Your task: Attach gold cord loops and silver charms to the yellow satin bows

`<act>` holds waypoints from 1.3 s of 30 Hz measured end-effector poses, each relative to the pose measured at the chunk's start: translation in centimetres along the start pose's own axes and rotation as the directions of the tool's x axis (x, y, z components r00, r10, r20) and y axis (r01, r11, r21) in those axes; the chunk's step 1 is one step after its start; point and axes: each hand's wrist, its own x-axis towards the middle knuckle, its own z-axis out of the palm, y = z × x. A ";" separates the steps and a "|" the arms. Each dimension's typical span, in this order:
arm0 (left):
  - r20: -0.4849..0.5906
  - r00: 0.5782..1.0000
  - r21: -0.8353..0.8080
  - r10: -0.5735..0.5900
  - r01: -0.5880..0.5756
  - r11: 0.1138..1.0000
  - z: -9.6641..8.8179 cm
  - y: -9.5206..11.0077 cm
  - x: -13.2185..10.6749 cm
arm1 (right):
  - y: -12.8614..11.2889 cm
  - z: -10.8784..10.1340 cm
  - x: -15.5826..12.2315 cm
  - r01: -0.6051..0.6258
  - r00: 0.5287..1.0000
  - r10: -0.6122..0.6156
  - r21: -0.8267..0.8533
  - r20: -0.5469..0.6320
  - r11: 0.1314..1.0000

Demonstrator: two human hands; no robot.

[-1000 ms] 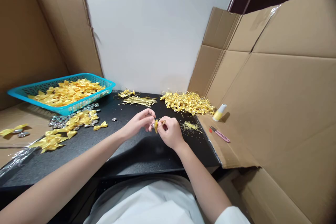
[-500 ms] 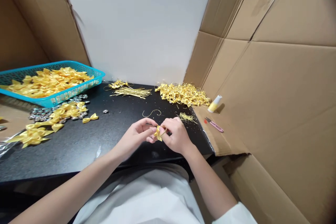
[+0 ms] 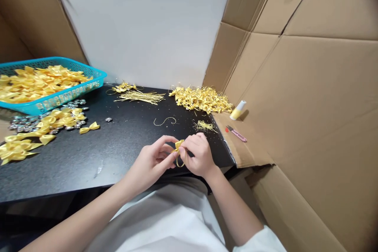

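Both hands meet over the near edge of the black table (image 3: 88, 157). My left hand (image 3: 153, 161) and my right hand (image 3: 197, 155) pinch a small yellow ribbon bow (image 3: 178, 146) between their fingertips, and a thin gold cord loop hangs below it. A loose curl of gold cord (image 3: 163, 121) lies on the table just beyond the hands. A small tuft of cut gold cord (image 3: 203, 126) sits to the right of it.
A teal basket (image 3: 59, 96) full of yellow bows stands at the far left, with loose bows (image 3: 47, 124) and silver bells (image 3: 20, 122) beside it. Gold cord strands (image 3: 138, 96) and a heap of finished bows (image 3: 202, 99) lie at the back. A thread spool (image 3: 238, 110) and snips (image 3: 236, 134) rest on cardboard (image 3: 310, 106) at right.
Both hands have drawn back toward my body with the bow, down to the table's near edge. The view has shifted right and down.
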 end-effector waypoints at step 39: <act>0.012 0.997 -0.252 -0.072 0.073 0.965 0.1 0.6 -0.1 | 5.3 -8.0 -4.2 -0.659 0.611 0.680 0.736 0.405 0.154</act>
